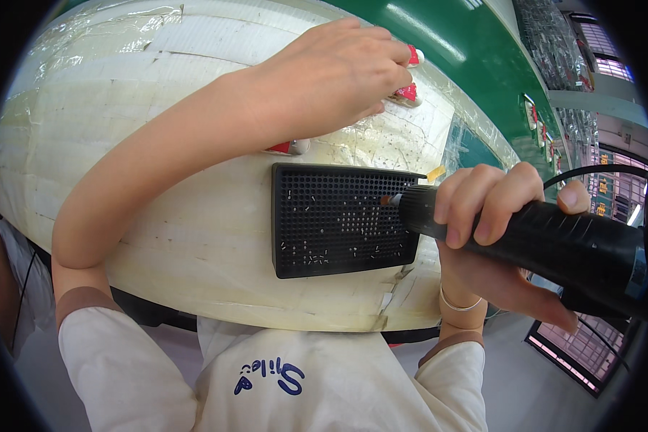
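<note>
My right hand [493, 209] is wrapped round a black electric screwdriver [554, 234], which lies almost level. The screwdriver's tip [390, 201] points left over a black perforated screw tray [288, 216]. Small silver screws [360, 222] stand in the tray's holes, and some lie loose on its surface. Farther off, my left hand [360, 72] reaches across the table with curled fingers, gripping a small red-and-white part [407, 95]. Another red-and-white part [415, 56] shows just beyond the knuckles. The fingertips are mostly hidden. Under my left forearm a third such part [289, 147] is partly covered.
The worktable [180, 216] is covered with taped, yellowed sheeting. Along its far side runs a green belt [446, 43], with several red-and-white parts [533, 115] on it at the right. A black cable [597, 170] curves near the screwdriver.
</note>
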Available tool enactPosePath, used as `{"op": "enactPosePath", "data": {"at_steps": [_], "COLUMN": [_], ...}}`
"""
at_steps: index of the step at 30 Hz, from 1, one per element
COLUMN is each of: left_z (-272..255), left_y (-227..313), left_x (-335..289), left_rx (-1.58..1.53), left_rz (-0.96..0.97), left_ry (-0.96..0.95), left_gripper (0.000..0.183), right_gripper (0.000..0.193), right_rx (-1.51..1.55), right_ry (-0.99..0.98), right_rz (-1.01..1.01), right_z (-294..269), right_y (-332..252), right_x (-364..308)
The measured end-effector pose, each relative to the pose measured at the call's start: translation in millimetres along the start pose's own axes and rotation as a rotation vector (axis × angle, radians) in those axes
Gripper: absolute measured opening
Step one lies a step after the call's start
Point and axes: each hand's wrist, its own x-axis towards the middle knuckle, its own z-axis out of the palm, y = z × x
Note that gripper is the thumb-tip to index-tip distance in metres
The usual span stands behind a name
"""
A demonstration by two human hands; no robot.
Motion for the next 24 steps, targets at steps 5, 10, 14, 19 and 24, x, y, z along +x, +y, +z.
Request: {"op": "enactPosePath", "data": {"at_steps": [5,10,14,19,24], "left_z": [-8.5,-11.9,-11.2,-9.4,-10.4], "left_y": [9.5,16.3,18.5,17.5,17.2], "left_x": [8.8,3.1,4.6,1.2,1.0], "left_rx": [-0.280,-0.634,-0.626,-0.650,-0.627], "left_rz": [-0.151,-0.151,-0.137,-0.182,-0.148], "left_ry": [-0.267,-0.436,-0.399,-0.418,-0.425], "left_gripper": [0.019,0.015,0.016,0.016,0.016], "right_gripper": [0.088,0.087,0.087,0.096,0.098], "right_rx": [-0.013,-0.031,-0.109,-0.151,-0.123], "right_ry": [-0.010,-0.028,-0.067,-0.010,0.023], "right_rz": [-0.005,0.012,0.003,-0.114,-0.107], "right_z": [-2.6,1.1,-2.0,-21.1,-29.1], "right_y": [-1.2,-6.2,-28.3,-4.3,7.4], "right_x": [-0.7,-2.0,11.0,14.6,15.0]}}
